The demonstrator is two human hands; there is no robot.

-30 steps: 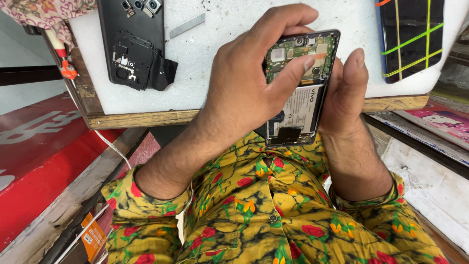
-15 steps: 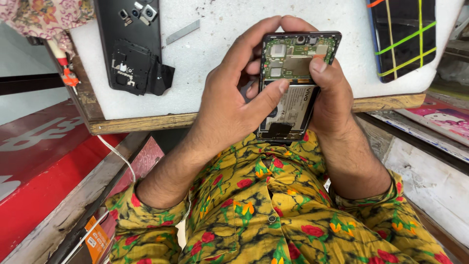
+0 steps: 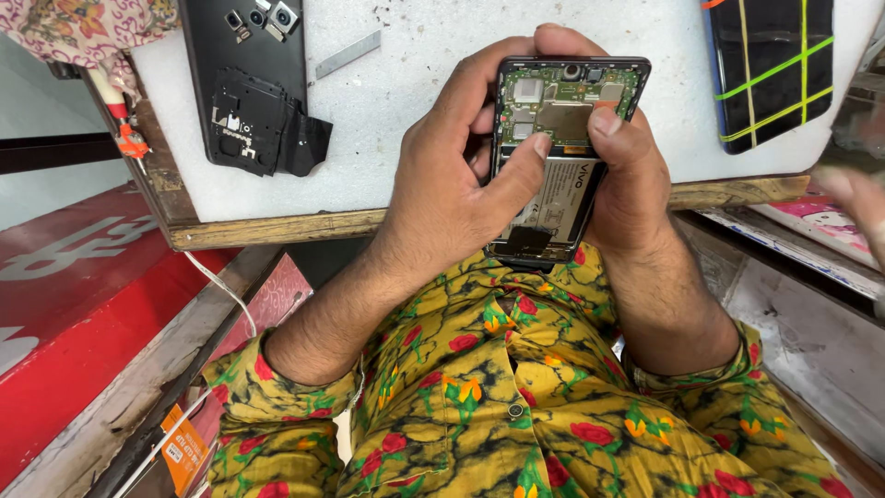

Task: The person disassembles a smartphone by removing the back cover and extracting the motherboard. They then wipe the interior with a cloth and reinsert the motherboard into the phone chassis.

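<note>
At far left on the white worktop (image 3: 415, 120) lies a black plastic phone back cover (image 3: 244, 83) with a thin grey metal strip (image 3: 348, 54) beside it; the left hand (image 3: 452, 194) wraps the opened black smartphone with exposed green circuit board (image 3: 560, 152) above the table edge, thumb on the board; the right hand (image 3: 627, 184) clasps its other side; a dark phone bound with yellow-green bands (image 3: 770, 69) lies far right
</note>
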